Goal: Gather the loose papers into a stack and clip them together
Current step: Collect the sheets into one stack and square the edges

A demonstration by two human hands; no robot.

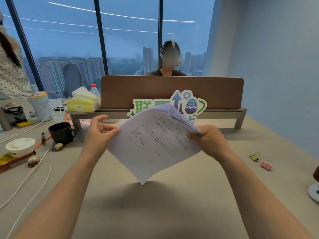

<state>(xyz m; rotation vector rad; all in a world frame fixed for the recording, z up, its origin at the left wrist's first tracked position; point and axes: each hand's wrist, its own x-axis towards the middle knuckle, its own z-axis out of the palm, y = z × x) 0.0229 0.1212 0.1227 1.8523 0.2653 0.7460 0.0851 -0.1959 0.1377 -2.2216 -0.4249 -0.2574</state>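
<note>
"联" atop green desk sign
</note>
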